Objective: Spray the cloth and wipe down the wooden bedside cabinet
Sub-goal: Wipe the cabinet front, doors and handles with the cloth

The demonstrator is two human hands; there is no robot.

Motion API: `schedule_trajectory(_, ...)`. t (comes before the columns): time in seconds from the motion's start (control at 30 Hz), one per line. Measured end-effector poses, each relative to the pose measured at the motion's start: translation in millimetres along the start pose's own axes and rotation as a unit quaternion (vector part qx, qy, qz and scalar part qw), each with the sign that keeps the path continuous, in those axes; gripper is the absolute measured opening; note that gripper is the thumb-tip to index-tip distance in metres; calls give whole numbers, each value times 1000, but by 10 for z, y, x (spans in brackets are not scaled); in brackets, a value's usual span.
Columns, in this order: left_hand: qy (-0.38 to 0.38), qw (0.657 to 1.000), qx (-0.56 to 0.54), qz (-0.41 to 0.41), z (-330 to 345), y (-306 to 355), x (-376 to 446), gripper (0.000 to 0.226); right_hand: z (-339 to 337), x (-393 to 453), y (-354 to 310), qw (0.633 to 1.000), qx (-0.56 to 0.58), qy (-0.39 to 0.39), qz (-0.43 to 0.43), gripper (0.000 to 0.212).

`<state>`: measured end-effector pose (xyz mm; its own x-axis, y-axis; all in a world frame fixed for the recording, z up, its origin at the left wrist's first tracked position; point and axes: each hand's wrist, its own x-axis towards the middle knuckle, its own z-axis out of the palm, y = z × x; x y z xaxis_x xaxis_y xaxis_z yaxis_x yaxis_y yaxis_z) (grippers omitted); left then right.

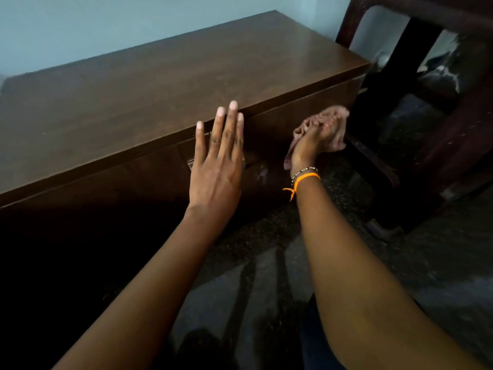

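Wipe in progress: your right hand (310,141) grips the bunched pink cloth (324,128) against the dark brown wooden bedside cabinet (160,84) front near its right corner, your left hand (217,161) hovers flat-fingered and empty by the top's front edge; spraying looks done, remaining faces unconfirmed.

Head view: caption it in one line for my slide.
Right hand presses a crumpled pink cloth against the dark wooden cabinet front; open left hand hovers near its top edge.
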<state>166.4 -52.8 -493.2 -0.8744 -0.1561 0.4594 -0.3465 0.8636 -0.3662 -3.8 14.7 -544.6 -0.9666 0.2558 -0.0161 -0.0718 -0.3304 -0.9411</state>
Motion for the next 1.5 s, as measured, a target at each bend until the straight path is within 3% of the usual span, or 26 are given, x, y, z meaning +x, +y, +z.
schedule_trajectory(0.13, -15, 1000, -9, -12, -36, 175, 130, 73, -73, -32, -2, 996, 68, -27, 44, 67)
schedule_trajectory(0.2, -13, 1000, 5, -13, -57, 204, 128, 67, -24, -289, -91, 995, 52, -88, 3, 69)
schedule_trajectory(0.27, -10, 999, 34, -3, -46, 190, 134, 65, 15, -465, -174, 988, 39, -130, -67, 58)
schedule_trajectory(0.47, -20, 1000, 3, -6, -104, 173, 136, 70, -124, -9, -245, 964, -92, -152, -199, 45)
schedule_trajectory(0.53, -13, 1000, -9, 0, -99, 153, 149, 68, -80, 199, -239, 971, -84, -149, -170, 55)
schedule_trajectory(0.63, 4, 1000, -19, -3, -61, 144, 144, 64, -79, 437, -172, 994, -18, -79, -74, 66)
schedule_trajectory(0.77, 14, 1000, -24, -15, -10, 213, 150, 63, -92, 346, 33, 999, -27, 14, 36, 51)
schedule_trajectory(0.9, 17, 999, -41, -21, -9, 238, 157, 61, 130, -7, -3, 984, -118, -103, -85, 58)
schedule_trajectory(1.07, 16, 999, -40, -2, 19, 180, 143, 62, 88, 473, -315, 993, -83, -25, -81, 55)
schedule_trajectory(1.27, 42, 999, -19, -23, 62, 218, 145, 54, -31, 430, -279, 998, -22, -57, -5, 66)
schedule_trajectory(1.33, 40, 999, -16, -28, 52, 216, 151, 53, 91, 177, -192, 995, -19, -95, -35, 74)
schedule_trajectory(1.5, 29, 1000, 6, 1, -38, 132, 143, 54, 152, 91, -185, 974, -128, -119, -143, 61)
